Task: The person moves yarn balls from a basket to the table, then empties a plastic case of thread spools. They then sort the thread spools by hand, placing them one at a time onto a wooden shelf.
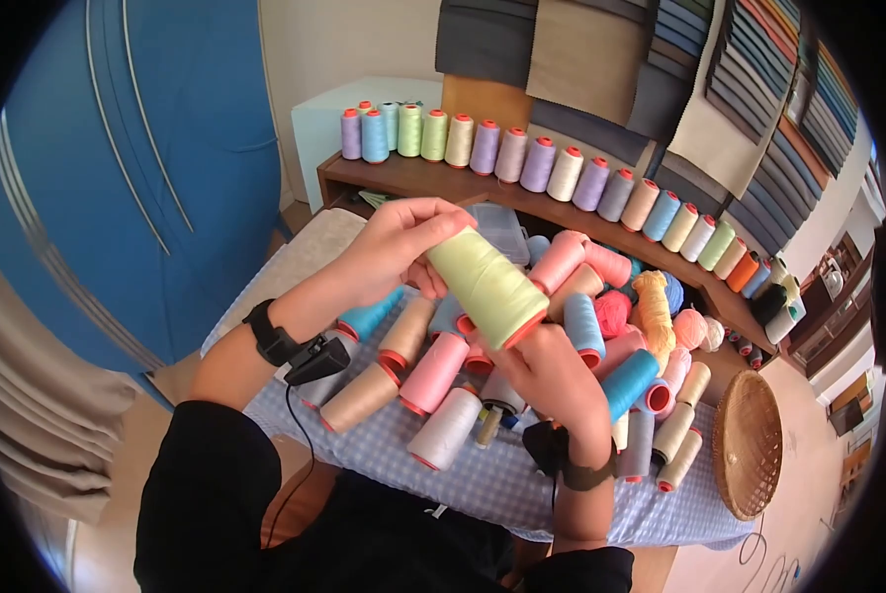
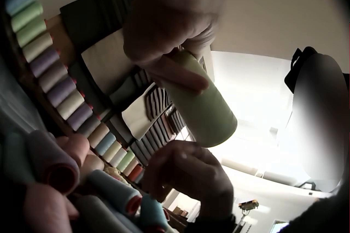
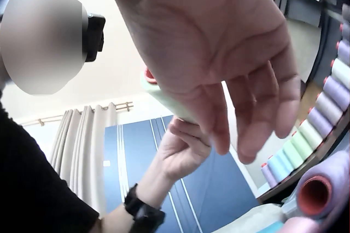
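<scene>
A pale green cone of thread (image 1: 485,285) with a red base is held up above the heap, tilted, its wide end toward my right hand. Fingers and thumb of my left hand (image 1: 400,245) grip it round the narrow end. My right hand (image 1: 552,381) is beside the red base; in the left wrist view a small gap parts that hand (image 2: 191,174) from the cone (image 2: 205,114). Seen from the right wrist, its fingers (image 3: 254,102) are straight and relaxed. Under both hands lie pink (image 1: 435,373), white (image 1: 446,428) and tan (image 1: 361,397) thread cones.
Upright thread cones line a brown shelf (image 1: 418,180) behind the table. Yarn skeins (image 1: 653,314) and balls lie among cones on the checked cloth (image 1: 502,494). A wicker basket (image 1: 748,445) stands at the right edge. Fabric swatches (image 1: 586,59) hang on the wall.
</scene>
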The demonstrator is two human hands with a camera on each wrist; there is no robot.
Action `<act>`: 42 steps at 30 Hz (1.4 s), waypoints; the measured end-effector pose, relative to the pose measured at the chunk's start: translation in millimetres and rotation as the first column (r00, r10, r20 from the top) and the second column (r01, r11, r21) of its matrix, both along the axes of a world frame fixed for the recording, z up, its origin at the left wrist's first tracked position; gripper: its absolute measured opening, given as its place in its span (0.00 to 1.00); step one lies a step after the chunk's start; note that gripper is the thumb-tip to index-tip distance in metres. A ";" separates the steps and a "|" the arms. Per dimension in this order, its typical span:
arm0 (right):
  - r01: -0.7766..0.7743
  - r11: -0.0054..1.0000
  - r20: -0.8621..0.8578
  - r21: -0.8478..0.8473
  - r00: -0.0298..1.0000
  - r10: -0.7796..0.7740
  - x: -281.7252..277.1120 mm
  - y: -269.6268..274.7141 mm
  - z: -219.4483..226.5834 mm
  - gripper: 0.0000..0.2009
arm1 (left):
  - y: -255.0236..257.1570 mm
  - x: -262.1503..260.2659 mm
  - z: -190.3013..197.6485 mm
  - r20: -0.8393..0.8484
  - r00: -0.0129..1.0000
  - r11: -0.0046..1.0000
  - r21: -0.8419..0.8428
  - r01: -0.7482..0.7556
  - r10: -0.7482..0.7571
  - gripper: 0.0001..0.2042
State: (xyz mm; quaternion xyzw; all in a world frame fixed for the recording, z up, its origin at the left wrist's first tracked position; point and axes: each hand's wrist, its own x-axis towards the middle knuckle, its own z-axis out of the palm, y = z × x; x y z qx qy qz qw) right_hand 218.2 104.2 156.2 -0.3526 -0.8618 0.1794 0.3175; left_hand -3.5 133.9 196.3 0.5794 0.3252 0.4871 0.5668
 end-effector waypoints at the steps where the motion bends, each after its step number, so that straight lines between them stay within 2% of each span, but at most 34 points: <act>1: -0.008 0.998 0.078 -0.060 0.997 0.013 1.0 -4.1 4.7 0.07 | 6.6 -3.0 -0.3 -0.021 0.998 0.999 0.013 -0.051 0.051 0.14; 2: -0.014 0.995 0.006 -0.095 1.000 0.014 2.5 -9.9 9.6 0.08 | 15.4 -6.7 0.2 -0.080 0.990 0.989 0.105 -0.109 0.117 0.14; 3: -0.020 0.995 0.004 -0.098 1.000 0.021 6.9 -11.7 12.0 0.08 | 28.2 -12.6 -1.2 -0.082 0.989 0.988 0.103 -0.115 0.124 0.14; 5: 0.133 0.988 0.055 -0.085 0.990 -0.128 21.7 -11.8 15.9 0.09 | 63.2 -25.3 -7.3 -0.316 0.845 0.874 0.380 -0.303 0.431 0.16; 6: 0.181 0.983 0.045 -0.003 0.983 -0.181 28.1 -13.3 18.9 0.11 | 82.9 -33.4 -11.4 -0.318 0.845 0.875 0.380 -0.301 0.429 0.16; 7: 0.184 0.983 0.043 -0.002 0.982 -0.183 35.4 -14.0 20.9 0.11 | 104.3 -43.7 -16.2 -0.392 0.742 0.813 0.465 -0.351 0.545 0.18; 8: 0.272 0.962 0.067 0.012 0.960 -0.272 43.5 -14.3 22.8 0.11 | 125.1 -53.2 -20.1 -0.442 0.617 0.740 0.553 -0.383 0.651 0.19; 9: 0.357 0.933 0.090 0.031 0.929 -0.359 49.6 -15.3 25.9 0.11 | 145.9 -62.4 -23.5 -0.438 0.620 0.738 0.556 -0.382 0.651 0.19; 11: 0.383 0.921 0.092 0.075 0.917 -0.389 57.3 -20.7 36.3 0.11 | 182.0 -77.6 -24.9 -0.482 0.395 0.621 0.663 -0.420 0.782 0.20; 12: 0.412 0.911 0.078 0.027 0.907 -0.413 60.3 -23.0 40.3 0.11 | 197.1 -83.5 -23.4 -0.528 0.342 0.628 0.630 -0.456 0.778 0.20; 13: 0.439 0.898 0.065 -0.024 0.897 -0.437 62.7 -24.7 43.4 0.11 | 216.0 -91.9 -26.3 -0.523 0.342 0.624 0.635 -0.455 0.781 0.20; 15: 0.444 0.896 0.021 -0.024 0.896 -0.444 65.6 -27.2 45.4 0.11 | 253.1 -106.6 -37.0 -0.506 0.146 0.520 0.761 -0.389 0.850 0.20; 17: 0.465 0.884 0.051 0.050 0.883 -0.468 69.0 -26.6 45.6 0.12 | 272.7 -110.2 -32.1 -0.535 0.163 0.550 0.728 -0.409 0.829 0.20; 18: 0.474 0.878 0.062 0.071 0.876 -0.478 70.2 -26.0 46.0 0.12 | 282.4 -112.5 -30.7 -0.539 0.123 0.545 0.764 -0.345 0.833 0.20; 20: 0.494 0.868 -0.006 -0.046 0.869 -0.495 69.3 -25.6 46.3 0.14 | 298.2 -114.2 -27.7 -0.573 0.048 0.565 0.785 -0.255 0.818 0.19; 21: 0.496 0.866 0.001 -0.062 0.868 -0.497 66.2 -27.6 50.5 0.14 | 303.1 -114.5 -28.3 -0.587 0.049 0.579 0.775 -0.253 0.808 0.19; 23: 0.527 0.848 0.081 -0.055 0.849 -0.522 59.8 -29.8 59.3 0.14 | 306.6 -113.1 -30.3 -0.470 -0.052 0.463 0.881 -0.099 0.881 0.18; 24: 0.529 0.846 0.087 -0.067 0.848 -0.523 62.4 -26.8 55.7 0.14 | 307.5 -111.2 -31.4 -0.473 -0.039 0.464 0.874 -0.143 0.880 0.17; 26: 0.521 0.851 0.057 0.064 0.850 -0.524 67.6 -23.0 49.1 0.16 | 316.8 -112.2 -34.6 -0.466 -0.061 0.452 0.878 -0.157 0.883 0.18; 27: 0.531 0.846 0.065 0.045 0.843 -0.533 67.6 -23.4 46.6 0.16 | 321.2 -111.6 -36.0 -0.450 -0.082 0.433 0.885 -0.170 0.889 0.18; 29: 0.649 0.760 -0.047 -0.012 0.759 -0.649 61.1 -20.9 48.2 0.18 | 327.8 -113.3 -43.3 -0.482 -0.052 0.468 0.868 -0.167 0.875 0.19; 31: 0.647 0.763 -0.013 0.009 0.763 -0.647 62.0 -16.5 43.8 0.21 | 324.3 -114.0 -43.6 -0.428 -0.055 0.413 0.893 -0.177 0.902 0.19; 33: 0.592 0.805 -0.035 -0.044 0.804 -0.594 61.7 -12.9 42.0 0.20 | 304.5 -102.5 -43.9 -0.433 -0.021 0.426 0.894 -0.141 0.901 0.21; 35: 0.575 0.816 -0.032 -0.057 0.816 -0.577 64.6 -12.3 40.2 0.18 | 267.3 -66.7 -44.4 -0.436 0.111 0.441 0.897 -0.019 0.893 0.21; 36: 0.565 0.823 -0.023 -0.057 0.824 -0.566 63.8 -13.4 41.4 0.18 | 242.0 -44.3 -46.2 -0.603 0.267 0.593 0.795 0.128 0.752 0.21; 37: 0.551 0.833 -0.015 -0.055 0.834 -0.552 62.8 -14.2 42.4 0.17 | 211.6 -21.6 -46.4 -0.741 0.377 0.687 0.664 0.294 0.555 0.21; 38: 0.549 0.834 0.001 -0.048 0.835 -0.550 62.4 -15.1 43.0 0.17 | 176.0 -4.1 -43.6 -0.893 0.268 0.785 0.447 0.429 0.362 0.21; 39: 0.544 0.838 0.002 -0.052 0.839 -0.544 61.8 -15.9 42.4 0.17 | 161.7 7.6 -58.2 -0.939 0.309 0.832 0.289 0.474 0.150 0.21; 40: 0.532 0.845 -0.015 -0.049 0.846 -0.533 61.1 -16.5 41.5 0.17 | 151.7 17.1 -73.6 -0.951 0.305 0.861 0.197 0.470 0.051 0.21; 41: 0.522 0.852 -0.034 -0.044 0.851 -0.524 60.3 -17.5 40.9 0.16 | 122.3 38.3 -52.6 -0.954 0.276 0.959 -0.038 0.281 -0.119 0.24; 42: 0.519 0.854 -0.038 -0.041 0.853 -0.520 59.5 -18.3 40.8 0.16 | 122.1 44.0 -64.6 -0.959 0.273 0.977 -0.013 0.212 -0.072 0.29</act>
